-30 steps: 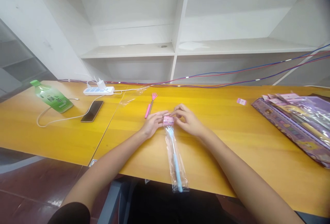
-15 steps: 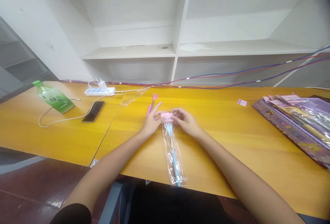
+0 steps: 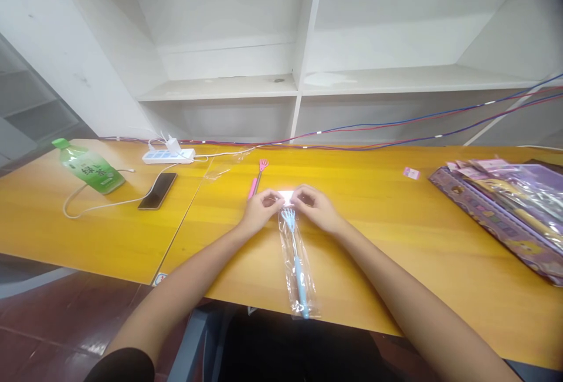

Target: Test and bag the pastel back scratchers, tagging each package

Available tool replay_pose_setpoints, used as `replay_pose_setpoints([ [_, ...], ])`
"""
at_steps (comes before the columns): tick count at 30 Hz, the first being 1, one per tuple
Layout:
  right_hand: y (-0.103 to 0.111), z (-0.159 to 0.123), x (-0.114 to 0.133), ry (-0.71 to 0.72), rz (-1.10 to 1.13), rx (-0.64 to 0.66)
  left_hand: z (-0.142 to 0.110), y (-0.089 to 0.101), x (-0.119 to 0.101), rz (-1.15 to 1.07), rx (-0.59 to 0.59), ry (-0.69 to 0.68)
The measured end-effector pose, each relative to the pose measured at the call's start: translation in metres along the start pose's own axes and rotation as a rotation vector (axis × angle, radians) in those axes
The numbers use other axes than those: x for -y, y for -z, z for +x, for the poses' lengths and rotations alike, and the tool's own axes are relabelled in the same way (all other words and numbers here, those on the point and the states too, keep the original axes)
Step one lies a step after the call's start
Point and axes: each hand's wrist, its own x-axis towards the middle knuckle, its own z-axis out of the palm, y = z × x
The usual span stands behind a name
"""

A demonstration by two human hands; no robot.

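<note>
A light-blue back scratcher (image 3: 299,279) lies lengthwise in front of me inside a clear plastic bag (image 3: 287,270), its claw end pointing away. At the bag's far end is a small card (image 3: 287,196), white with a pink edge. My left hand (image 3: 260,210) pinches the card's left side, and my right hand (image 3: 318,207) pinches its right side. Just beyond my left hand rests a pink back scratcher (image 3: 263,165), its handle partly hidden.
On the left are a green bottle (image 3: 92,169), a phone (image 3: 157,191) and a power strip (image 3: 169,156) with white cables. To the right lie a small pink card (image 3: 411,173) and a purple patterned box (image 3: 497,223) bearing several bagged items. White shelving (image 3: 378,81) stands behind the table.
My left fingers, raised and spread before, have closed on the card's left side. The card showed a pink printed face and now shows mostly white. My right hand keeps its pinch.
</note>
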Motion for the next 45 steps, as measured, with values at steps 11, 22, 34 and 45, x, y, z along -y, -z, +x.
replay_pose_setpoints([
  [11,-0.021,-0.001,-0.023,-0.118,0.28,0.026,0.001,-0.004,0.009,-0.004,-0.048,-0.036],
  [22,-0.031,-0.003,-0.015,-0.151,0.169,-0.023,-0.001,-0.009,0.005,0.037,-0.049,-0.039],
  [34,-0.028,0.003,-0.022,-0.12,0.184,-0.065,0.004,-0.003,0.005,0.131,-0.117,-0.037],
  [45,-0.014,0.008,-0.032,-0.134,0.088,-0.098,0.011,0.007,0.019,0.083,-0.161,0.027],
])
